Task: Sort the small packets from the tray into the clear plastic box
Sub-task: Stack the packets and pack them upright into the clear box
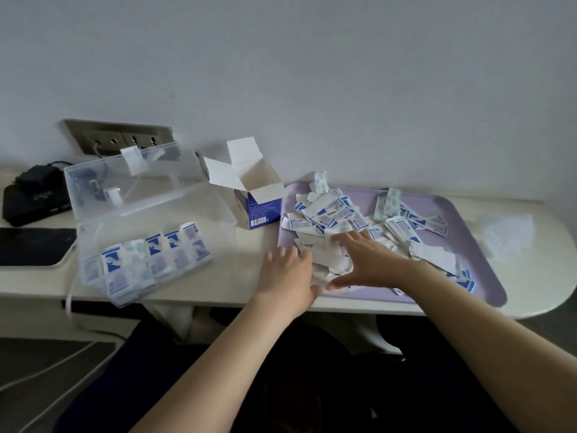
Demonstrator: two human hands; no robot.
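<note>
- Here, the small packets (327,214) lie heaped on the purple tray (480,260). The blue-and-white strips point every way, so the pile has no single long axis. The heap itself spreads left to right along the tray.
- My right hand (371,260) lies flat on the near-left part of the heap, fingers straight and spread, gripping nothing.
- My left hand (287,273) sits at the heap's left edge, over the tray's rim, fingers stretched toward the packets. It looks open too, with no packet pinched that I can see.
- My two thumbs nearly meet on the near side, with a small bunch of packets between my palms.
- The clear plastic box (187,214) stands well to the left of both hands, lid up. A row of sorted packets (150,254) stands on edge in its near part.
- An opened cardboard carton (259,210) sits between box and tray on the white table (237,276).
- I judge the carry goes leftward, and my left hand is the nearer one to the box.
</note>
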